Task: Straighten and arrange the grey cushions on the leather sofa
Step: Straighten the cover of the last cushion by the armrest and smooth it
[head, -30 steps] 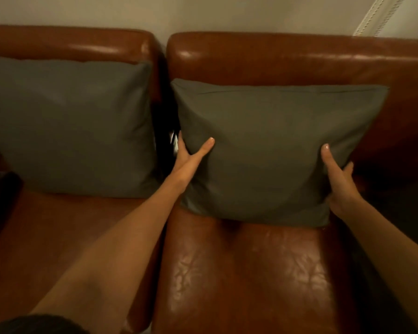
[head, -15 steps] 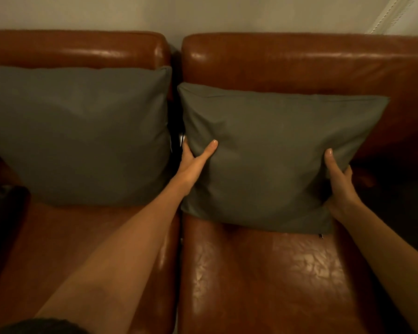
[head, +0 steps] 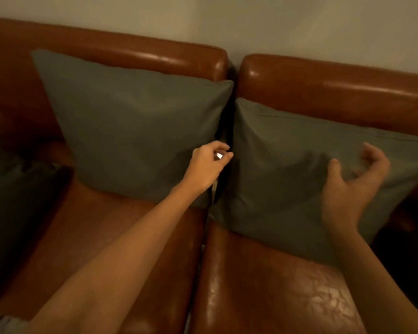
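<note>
I've got two grey cushions leaning on the brown leather sofa [head: 323,88] back: left cushion [head: 135,131] and right cushion [head: 287,169], their inner edges nearly touching over the seat gap. My left hand [head: 206,165] pinches something small and white at that gap, while my right hand [head: 352,186], blurred, hovers spread wide before the right cushion, bare seat below.

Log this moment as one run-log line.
task: arrange cushions | left hand: at gap between cushions, fingers curled, blurred | right hand: open, in front of right cushion | left cushion: leaning on sofa backrest
</note>
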A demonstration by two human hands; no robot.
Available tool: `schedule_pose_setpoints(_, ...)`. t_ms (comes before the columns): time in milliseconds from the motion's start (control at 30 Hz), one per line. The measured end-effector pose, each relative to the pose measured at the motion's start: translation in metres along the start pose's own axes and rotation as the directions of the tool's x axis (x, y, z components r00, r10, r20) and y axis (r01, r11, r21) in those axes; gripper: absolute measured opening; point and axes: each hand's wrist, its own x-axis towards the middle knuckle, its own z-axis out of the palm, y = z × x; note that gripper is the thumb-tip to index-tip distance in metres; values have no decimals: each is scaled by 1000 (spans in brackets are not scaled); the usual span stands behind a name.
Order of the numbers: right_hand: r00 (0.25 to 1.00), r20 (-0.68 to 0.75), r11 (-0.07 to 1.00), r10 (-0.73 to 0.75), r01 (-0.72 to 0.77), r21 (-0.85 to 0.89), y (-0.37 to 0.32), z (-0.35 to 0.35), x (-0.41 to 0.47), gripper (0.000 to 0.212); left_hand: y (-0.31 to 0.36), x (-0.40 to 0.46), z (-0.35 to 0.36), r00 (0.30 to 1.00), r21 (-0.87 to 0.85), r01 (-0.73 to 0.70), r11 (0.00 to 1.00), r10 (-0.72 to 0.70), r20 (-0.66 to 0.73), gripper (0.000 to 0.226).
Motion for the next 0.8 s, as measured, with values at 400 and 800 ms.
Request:
schedule_pose_setpoints(400,889,395,958,232,-279,66,-78,197,-111,67,-108,47,-226,674,168,260,951,-54,-737,96)
schedule_pose_setpoints(800,739,356,749,572,-647,142,-84,245,-132,121,-166,87,-311,922,-546,307,780,-387,-34,115)
